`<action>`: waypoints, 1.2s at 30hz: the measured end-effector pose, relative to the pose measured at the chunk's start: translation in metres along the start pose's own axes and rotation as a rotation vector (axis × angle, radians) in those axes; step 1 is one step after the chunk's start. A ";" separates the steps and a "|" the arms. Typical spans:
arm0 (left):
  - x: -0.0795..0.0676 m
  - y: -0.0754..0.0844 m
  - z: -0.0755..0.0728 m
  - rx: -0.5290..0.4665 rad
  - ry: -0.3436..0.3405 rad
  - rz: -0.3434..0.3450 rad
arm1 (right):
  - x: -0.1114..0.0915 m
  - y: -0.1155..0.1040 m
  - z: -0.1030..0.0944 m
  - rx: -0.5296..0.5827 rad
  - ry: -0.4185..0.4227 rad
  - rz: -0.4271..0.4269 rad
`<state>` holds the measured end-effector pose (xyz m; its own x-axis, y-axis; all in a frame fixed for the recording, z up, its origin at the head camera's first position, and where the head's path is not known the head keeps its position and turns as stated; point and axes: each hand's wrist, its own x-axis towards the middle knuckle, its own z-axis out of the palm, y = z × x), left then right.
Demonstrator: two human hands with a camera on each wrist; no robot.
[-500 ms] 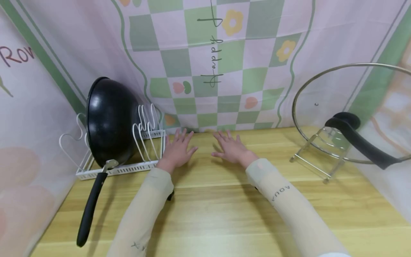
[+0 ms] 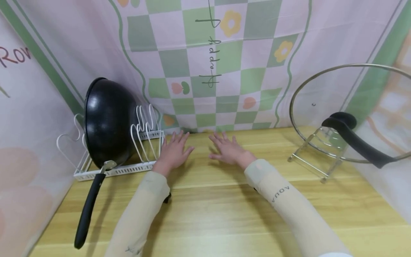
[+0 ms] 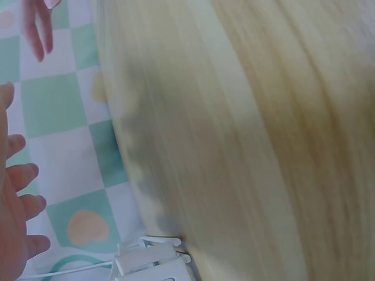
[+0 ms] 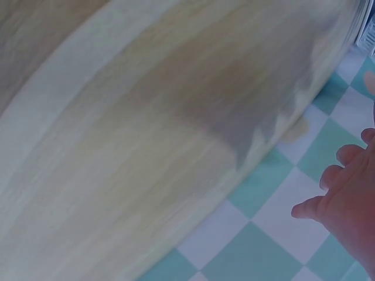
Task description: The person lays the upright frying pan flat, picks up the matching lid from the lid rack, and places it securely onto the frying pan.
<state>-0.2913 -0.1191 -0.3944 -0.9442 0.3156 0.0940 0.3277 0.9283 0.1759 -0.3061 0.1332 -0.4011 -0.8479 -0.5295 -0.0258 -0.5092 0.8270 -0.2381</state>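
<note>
Both hands reach out over the wooden tabletop, palms down with fingers spread and nothing held. My left hand (image 2: 172, 154) is beside the right end of a white dish rack (image 2: 130, 169), its fingers overlapping the rack's edge in the head view. A black wok (image 2: 110, 119) stands on its side in that rack, its long handle (image 2: 87, 210) pointing toward me. To the right is my right hand (image 2: 229, 150), apart from the left one. In the right wrist view its fingers (image 4: 337, 175) show against the checkered cloth, and the left wrist view shows the left fingers (image 3: 26, 205) extended.
At the right, a large glass lid (image 2: 308, 121) with a black handle (image 2: 359, 142) leans in a small metal stand (image 2: 309, 166). A checkered cloth (image 2: 199, 85) hangs along the table's back edge. The wooden table (image 2: 205, 217) spans the front.
The head view has shifted slightly, so the surroundings appear a little further left. Both hands keep nearly the same spread pose, and the left has drifted slightly left.
</note>
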 end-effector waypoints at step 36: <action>-0.021 0.021 -0.052 -0.314 0.365 -0.131 | -0.001 -0.012 0.002 0.193 -0.006 -0.037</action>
<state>-0.2631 -0.1167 -0.3422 -0.9237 0.0585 0.3787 0.2539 0.8337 0.4904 -0.2991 0.1236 -0.3998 -0.8280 -0.5605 -0.0195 -0.5017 0.7558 -0.4209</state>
